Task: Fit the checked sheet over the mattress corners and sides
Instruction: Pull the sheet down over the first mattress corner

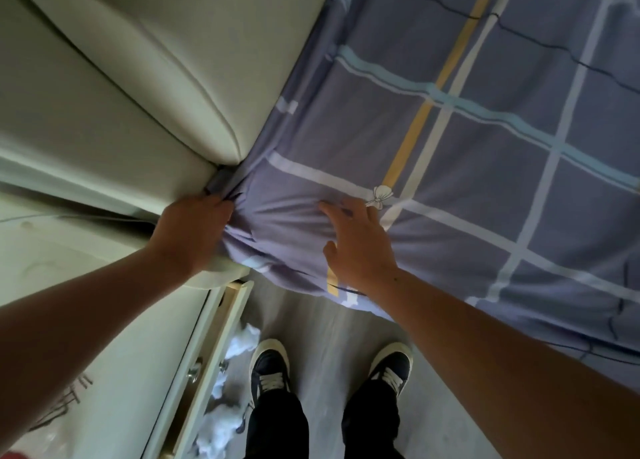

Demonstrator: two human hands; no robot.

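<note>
The checked sheet (485, 154), blue-purple with white, teal and yellow stripes, covers the mattress across the right half of the view. Its corner bunches into folds where the mattress meets the cream padded headboard (145, 78). My left hand (192, 230) is closed on the gathered sheet fabric at that corner, pressed into the gap beside the headboard. My right hand (356, 244) lies flat on top of the sheet just right of the corner, fingers spread. A small white bow print sits by its fingertips.
A white bedside cabinet (104, 320) stands at the left with a drawer (214, 354) pulled open. White crumpled tissue or stuffing (221, 417) lies on the grey floor by the drawer. My two feet in dark sneakers (270, 372) stand beside the bed.
</note>
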